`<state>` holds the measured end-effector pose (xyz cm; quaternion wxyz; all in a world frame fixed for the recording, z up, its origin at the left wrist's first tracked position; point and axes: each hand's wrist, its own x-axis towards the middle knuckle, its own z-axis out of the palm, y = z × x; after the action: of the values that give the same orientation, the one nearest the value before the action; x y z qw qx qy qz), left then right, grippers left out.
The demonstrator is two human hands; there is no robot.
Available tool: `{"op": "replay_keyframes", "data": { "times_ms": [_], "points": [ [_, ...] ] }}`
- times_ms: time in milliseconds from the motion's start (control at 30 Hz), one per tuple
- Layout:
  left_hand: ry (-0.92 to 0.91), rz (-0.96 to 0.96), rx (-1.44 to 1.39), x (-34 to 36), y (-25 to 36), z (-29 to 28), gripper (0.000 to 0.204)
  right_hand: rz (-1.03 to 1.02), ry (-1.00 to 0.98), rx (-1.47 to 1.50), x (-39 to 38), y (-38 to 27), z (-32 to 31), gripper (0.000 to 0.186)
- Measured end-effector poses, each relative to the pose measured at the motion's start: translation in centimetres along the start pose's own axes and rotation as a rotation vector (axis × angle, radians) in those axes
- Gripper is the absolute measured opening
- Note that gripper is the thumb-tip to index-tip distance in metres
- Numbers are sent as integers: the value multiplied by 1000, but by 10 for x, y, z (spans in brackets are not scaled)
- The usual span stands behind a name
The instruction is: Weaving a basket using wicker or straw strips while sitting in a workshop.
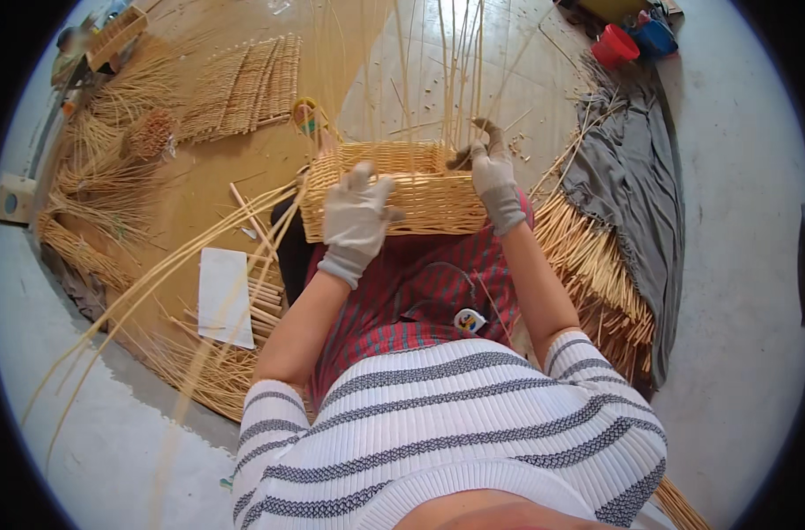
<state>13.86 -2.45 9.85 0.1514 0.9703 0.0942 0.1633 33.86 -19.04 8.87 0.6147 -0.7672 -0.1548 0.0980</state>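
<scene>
A rectangular wicker basket [420,205] rests across my lap, its pale walls woven and long thin rods [406,79] rising from its far side. My left hand [356,212], in a whitish glove with a grey cuff, lies against the near wall toward the left end, fingers apart. At the right end, my gloved right hand [491,168] has its darkened fingertips curled about a thin wicker rod [508,84] near the rim. Several long loose rods [199,243] sweep out from the basket's left end.
Bundled rods [588,256] lie at the right, partly under a grey cloth [637,177]. A woven panel [248,88] and piled strands [102,190] are at the left. A white sheet [224,296] lies beside my left arm; a red bucket [615,46] stands at the far right.
</scene>
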Motion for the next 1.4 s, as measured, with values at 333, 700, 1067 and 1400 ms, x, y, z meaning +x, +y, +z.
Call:
{"op": "replay_keyframes", "data": {
  "times_ms": [333, 700, 1067, 1400],
  "points": [
    [-130, -139, -147, 21, 40, 37, 67, -143, 134, 632, 27, -11, -34, 44],
    [-483, -165, -227, 87, 102, 55, 58, 145, 86, 370, -48, 43, -122, 19],
    [-188, -279, -308, 100, 120, 90, 27, 553, -167, 278, 2, 117, -142, 25],
    [62, -155, -112, 95, 129, 102, 16, -469, -524, 0, 112, 68, 4, 70]
  ]
}}
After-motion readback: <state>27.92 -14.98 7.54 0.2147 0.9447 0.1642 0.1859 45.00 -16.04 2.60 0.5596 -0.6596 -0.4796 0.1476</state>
